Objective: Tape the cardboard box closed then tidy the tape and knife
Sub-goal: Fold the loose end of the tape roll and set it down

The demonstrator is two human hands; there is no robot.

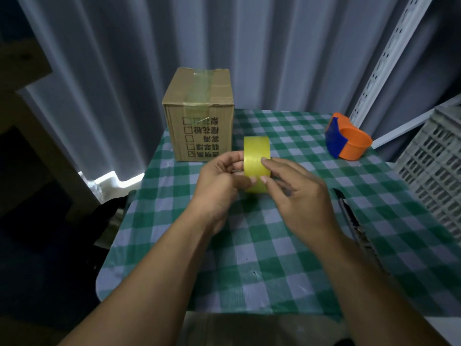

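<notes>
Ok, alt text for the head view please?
Both hands, left hand and right hand, hold a yellow tape roll above a green checked tablecloth. A taped cardboard box stands behind; a knife lies right.

Both forearms reach forward, left hand [219, 178] and right hand [296, 193] curled close together, fingertips nearly meeting.

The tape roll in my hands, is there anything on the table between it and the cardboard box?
Nothing visible. Both the left hand and right hand hold the yellow tape roll just in front of and to the right of the cardboard box. Only bare checked tablecloth lies between them. The knife and the orange dispenser sit off to the right.
</notes>
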